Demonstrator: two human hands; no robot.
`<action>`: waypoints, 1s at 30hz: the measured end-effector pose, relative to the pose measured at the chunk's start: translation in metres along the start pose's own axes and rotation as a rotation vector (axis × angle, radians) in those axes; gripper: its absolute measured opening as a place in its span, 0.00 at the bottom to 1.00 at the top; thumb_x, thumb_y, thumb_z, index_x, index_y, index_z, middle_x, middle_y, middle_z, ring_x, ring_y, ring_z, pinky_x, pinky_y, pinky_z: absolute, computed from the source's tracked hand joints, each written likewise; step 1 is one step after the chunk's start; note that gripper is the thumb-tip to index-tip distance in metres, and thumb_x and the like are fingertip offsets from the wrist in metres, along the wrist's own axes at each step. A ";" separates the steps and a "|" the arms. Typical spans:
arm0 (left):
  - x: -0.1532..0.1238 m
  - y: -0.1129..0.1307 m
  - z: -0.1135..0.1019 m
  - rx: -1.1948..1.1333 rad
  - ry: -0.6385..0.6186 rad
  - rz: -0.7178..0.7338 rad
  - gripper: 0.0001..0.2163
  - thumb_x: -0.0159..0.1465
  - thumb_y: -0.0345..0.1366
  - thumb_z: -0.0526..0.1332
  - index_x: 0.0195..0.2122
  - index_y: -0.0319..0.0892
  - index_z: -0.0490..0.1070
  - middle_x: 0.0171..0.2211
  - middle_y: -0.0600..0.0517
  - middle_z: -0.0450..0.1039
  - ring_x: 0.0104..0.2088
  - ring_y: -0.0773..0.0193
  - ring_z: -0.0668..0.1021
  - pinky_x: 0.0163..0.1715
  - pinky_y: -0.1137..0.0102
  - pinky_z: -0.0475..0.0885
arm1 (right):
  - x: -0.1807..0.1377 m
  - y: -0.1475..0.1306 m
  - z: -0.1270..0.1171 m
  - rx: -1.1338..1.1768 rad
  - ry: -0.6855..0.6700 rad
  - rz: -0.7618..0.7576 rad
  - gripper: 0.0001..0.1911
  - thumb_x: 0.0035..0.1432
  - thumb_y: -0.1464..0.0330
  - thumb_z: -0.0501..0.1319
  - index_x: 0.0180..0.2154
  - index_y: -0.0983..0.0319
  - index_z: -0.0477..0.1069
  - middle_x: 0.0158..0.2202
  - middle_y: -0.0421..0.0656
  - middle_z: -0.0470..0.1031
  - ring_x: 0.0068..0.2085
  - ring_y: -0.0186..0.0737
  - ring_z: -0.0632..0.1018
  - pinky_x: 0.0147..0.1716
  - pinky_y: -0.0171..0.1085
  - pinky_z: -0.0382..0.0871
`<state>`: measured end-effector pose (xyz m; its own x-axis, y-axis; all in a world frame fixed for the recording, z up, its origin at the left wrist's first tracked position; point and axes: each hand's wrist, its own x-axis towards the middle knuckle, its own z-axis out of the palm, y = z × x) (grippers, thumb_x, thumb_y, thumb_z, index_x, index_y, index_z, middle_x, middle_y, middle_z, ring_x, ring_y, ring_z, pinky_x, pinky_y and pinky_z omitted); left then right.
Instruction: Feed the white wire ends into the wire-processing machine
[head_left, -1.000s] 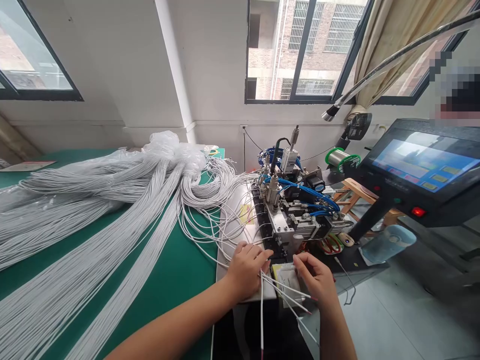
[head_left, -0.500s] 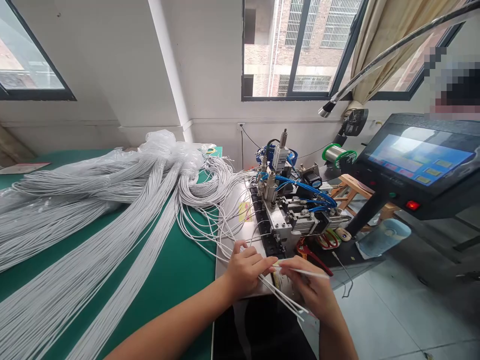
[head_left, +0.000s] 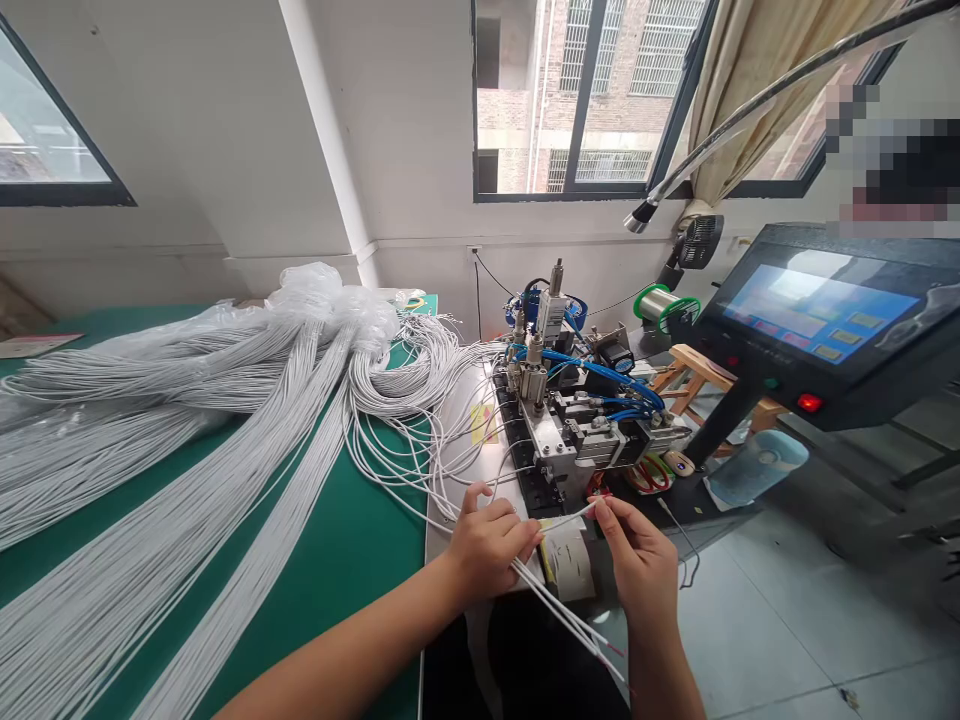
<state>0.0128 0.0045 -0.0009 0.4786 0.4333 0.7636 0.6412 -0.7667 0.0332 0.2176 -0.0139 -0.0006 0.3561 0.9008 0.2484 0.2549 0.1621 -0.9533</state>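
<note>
Pinching a thin white wire (head_left: 571, 517) between thumb and forefinger, the right hand (head_left: 641, 565) holds one end of it up, with the other fingers curled loosely. The wire runs as a short, nearly level span across to the left hand (head_left: 487, 545), so it lies between the two hands and just in front of the machine (head_left: 570, 430) beyond them. The left hand is curled, knuckles up, with its fingers closed on a bunch of wires (head_left: 559, 615). These are the same thin, white, round kind. They fan out from under the left palm and slant down past the right wrist. Their loose ends show short pinkish tips.

Under both hands lies a paper slip (head_left: 566, 562) with a yellow edge and faint print that is too small to read. Beyond the left hand, a yellow sticker (head_left: 480, 425) on the metal plate carries marks that cannot be made out either. Far to the left of the left hand, long white wire bundles (head_left: 187, 480) spread over the green table (head_left: 352, 560). Up and to the right of the right hand stands a touchscreen (head_left: 817, 315) with blurred coloured buttons, and a red light (head_left: 808, 402) sits below it.
</note>
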 end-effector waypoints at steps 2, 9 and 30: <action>0.000 -0.001 0.002 0.004 -0.015 -0.027 0.09 0.66 0.32 0.53 0.30 0.42 0.71 0.20 0.57 0.70 0.25 0.67 0.70 0.46 0.60 0.56 | 0.000 0.000 0.002 -0.006 -0.002 -0.022 0.15 0.56 0.56 0.64 0.35 0.61 0.79 0.36 0.46 0.81 0.39 0.47 0.79 0.40 0.40 0.73; 0.001 -0.002 0.002 -0.018 -0.066 -0.033 0.09 0.65 0.30 0.51 0.30 0.42 0.69 0.21 0.56 0.71 0.24 0.67 0.70 0.46 0.61 0.58 | 0.001 0.001 0.005 -0.015 0.003 -0.038 0.16 0.58 0.56 0.62 0.35 0.62 0.78 0.36 0.46 0.81 0.39 0.47 0.78 0.40 0.40 0.71; -0.001 -0.004 0.003 -0.048 -0.122 -0.051 0.09 0.65 0.32 0.51 0.32 0.43 0.70 0.19 0.56 0.70 0.19 0.68 0.70 0.41 0.63 0.63 | 0.003 -0.004 0.004 0.027 -0.033 -0.028 0.16 0.59 0.56 0.60 0.30 0.62 0.74 0.28 0.41 0.74 0.32 0.41 0.74 0.33 0.35 0.67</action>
<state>0.0113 0.0086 -0.0041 0.5173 0.5243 0.6763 0.6386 -0.7626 0.1027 0.2138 -0.0098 0.0033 0.3192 0.9084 0.2700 0.2396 0.1983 -0.9504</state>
